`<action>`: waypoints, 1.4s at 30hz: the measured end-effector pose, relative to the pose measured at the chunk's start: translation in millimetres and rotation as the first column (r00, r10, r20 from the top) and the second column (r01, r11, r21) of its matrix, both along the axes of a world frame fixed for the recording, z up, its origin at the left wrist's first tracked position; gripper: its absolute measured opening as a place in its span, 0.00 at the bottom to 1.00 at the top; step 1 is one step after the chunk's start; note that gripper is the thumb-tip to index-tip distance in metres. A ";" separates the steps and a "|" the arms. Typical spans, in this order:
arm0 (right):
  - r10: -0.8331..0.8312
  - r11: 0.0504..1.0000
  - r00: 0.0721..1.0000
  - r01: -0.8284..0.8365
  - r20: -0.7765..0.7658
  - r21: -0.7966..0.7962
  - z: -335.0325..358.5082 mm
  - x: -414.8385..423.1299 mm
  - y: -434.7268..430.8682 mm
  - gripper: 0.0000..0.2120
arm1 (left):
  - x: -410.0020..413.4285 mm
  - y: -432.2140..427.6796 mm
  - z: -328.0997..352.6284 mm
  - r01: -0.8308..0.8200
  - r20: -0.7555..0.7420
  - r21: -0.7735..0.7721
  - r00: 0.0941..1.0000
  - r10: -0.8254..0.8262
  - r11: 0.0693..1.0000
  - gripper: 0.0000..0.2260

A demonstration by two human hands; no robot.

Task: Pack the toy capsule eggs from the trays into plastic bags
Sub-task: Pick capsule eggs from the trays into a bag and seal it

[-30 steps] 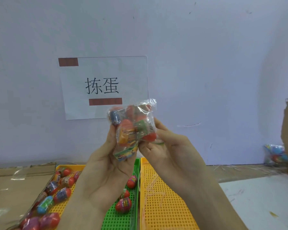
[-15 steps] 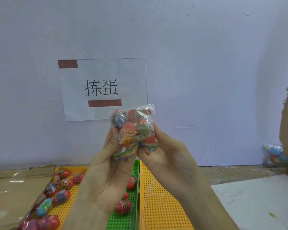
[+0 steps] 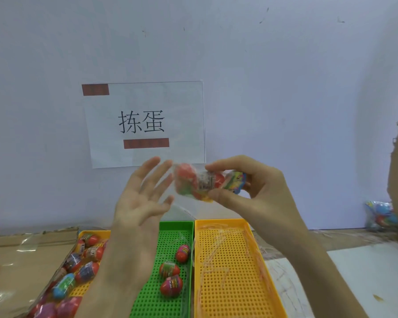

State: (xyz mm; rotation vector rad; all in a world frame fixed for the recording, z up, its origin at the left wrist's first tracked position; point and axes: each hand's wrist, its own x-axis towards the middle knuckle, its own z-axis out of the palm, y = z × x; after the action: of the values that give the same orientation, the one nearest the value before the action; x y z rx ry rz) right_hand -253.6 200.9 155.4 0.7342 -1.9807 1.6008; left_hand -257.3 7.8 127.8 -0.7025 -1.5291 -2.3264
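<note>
Well above the green tray (image 3: 177, 224), right hand (image 3: 260, 193) pinches the filled plastic bag (image 3: 193, 183); left hand (image 3: 140, 203) spread just beside it. Probably light, slippery film over hard capsule eggs (image 3: 185, 174), so grip across the bulge.

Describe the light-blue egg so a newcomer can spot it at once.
Three perforated trays sit side by side below the wall sign; take the left yellow tray, crowded with eggs. Near its left edge lies the light-blue egg, the only blue shell among red and purple neighbours.
</note>
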 end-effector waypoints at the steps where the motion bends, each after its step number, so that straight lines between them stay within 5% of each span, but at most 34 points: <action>1: 0.019 0.999 1.000 -0.018 -0.015 0.038 3.7 3.1 2.3 0.15 | -0.8 -4.1 0.9 0.017 -0.055 -0.055 0.998 -0.020 0.998 0.27; 5: 0.109 0.993 0.994 -0.110 0.012 0.033 10.7 10.0 8.5 0.15 | 2.5 -10.2 10.4 -0.086 -0.090 -0.219 0.994 0.067 0.972 0.20; 10: 0.196 0.977 0.977 -0.188 0.085 -0.095 8.7 8.0 2.9 0.11 | 9.2 -0.5 14.3 -0.183 -0.068 -0.074 0.982 0.178 0.980 0.21; 17: 0.188 0.948 0.976 -0.152 0.107 -0.280 4.7 2.6 -8.3 0.11 | 17.9 17.8 16.9 -0.326 -0.140 0.078 0.932 0.334 0.942 0.04; 31: 0.089 0.929 0.991 -0.120 -0.103 -0.350 -2.6 5.8 -24.3 0.03 | 29.9 37.3 21.1 -0.268 0.067 0.304 0.963 0.259 0.914 0.04; 35: 0.203 0.955 0.979 -0.197 0.005 -0.222 1.7 3.3 -11.4 0.06 | 29.1 34.4 22.3 -0.305 0.060 0.248 0.952 0.299 0.919 0.05; 39: 0.134 0.991 0.991 -0.134 0.000 -0.015 9.1 9.3 2.0 0.07 | 30.4 34.7 23.4 -0.283 -0.009 0.149 0.958 0.287 0.948 0.04; 42: 0.085 0.996 0.996 -0.086 -0.025 -0.036 11.2 10.5 2.1 0.05 | 32.6 37.6 21.9 -0.236 -0.026 0.133 0.970 0.241 0.963 0.04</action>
State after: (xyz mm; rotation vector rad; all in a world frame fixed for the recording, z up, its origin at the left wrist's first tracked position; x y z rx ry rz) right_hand -243.1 203.0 166.6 0.8296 -1.9212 1.6665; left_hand -224.7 45.4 149.7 -0.5015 -1.3491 -2.1912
